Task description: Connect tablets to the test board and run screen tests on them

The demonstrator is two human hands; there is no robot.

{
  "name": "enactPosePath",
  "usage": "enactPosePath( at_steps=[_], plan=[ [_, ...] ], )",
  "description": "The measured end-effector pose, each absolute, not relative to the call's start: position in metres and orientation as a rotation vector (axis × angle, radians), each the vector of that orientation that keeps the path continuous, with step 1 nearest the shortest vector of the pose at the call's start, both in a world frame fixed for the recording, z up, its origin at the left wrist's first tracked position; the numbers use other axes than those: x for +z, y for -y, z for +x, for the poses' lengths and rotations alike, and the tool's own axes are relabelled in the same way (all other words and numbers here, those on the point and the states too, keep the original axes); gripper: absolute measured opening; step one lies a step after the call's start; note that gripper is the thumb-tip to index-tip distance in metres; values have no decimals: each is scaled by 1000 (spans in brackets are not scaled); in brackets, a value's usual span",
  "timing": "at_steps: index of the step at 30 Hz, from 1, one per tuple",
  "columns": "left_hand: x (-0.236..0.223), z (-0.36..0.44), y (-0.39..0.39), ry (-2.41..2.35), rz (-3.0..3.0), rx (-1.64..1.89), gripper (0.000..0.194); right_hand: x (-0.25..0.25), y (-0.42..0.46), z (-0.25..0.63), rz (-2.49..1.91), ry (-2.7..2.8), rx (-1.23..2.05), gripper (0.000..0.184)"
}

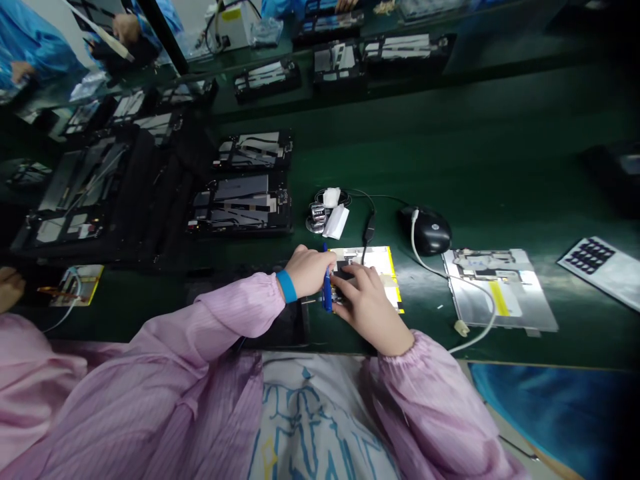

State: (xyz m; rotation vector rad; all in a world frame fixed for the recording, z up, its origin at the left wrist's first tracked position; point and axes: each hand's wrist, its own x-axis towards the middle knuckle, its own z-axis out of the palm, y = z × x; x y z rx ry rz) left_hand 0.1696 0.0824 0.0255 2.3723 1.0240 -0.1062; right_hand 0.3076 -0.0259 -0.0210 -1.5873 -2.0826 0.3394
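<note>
My left hand (309, 270), with a blue band at its wrist, is closed around a slim blue pen-like tool (328, 293) held near upright in the view. Under my hands lies a flat panel (393, 267) with yellow edge strips and a circuit board that my fingers partly hide. My right hand (370, 303) rests on the panel with fingers apart, its thumb close to the blue tool. A black cable (369, 230) runs onto the panel's top edge. What the fingertips touch is too small to make out.
Right of my hands are a black mouse (431, 232), a white cable (487, 327), a silver panel (505, 300) and a sheet of black pads (593, 257). Ahead lie a small metal part (317, 217) and opened tablets (245, 203). A neighbour's hand (10, 288) is at left.
</note>
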Motion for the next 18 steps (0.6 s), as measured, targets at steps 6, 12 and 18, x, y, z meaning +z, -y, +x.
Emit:
enactPosePath(
  at_steps=[6, 12, 18],
  plan=[
    [44, 164, -66, -1153, 2536, 136, 21, -20, 28, 320, -1519, 1940, 429, 37],
    [52, 169, -35, -1033, 2435, -128, 7, -16, 29, 328, -1546, 1796, 423, 19],
    [54, 162, -46, -990, 2140, 89, 18, -9, 38, 317, -1541, 1683, 336, 27]
  ],
)
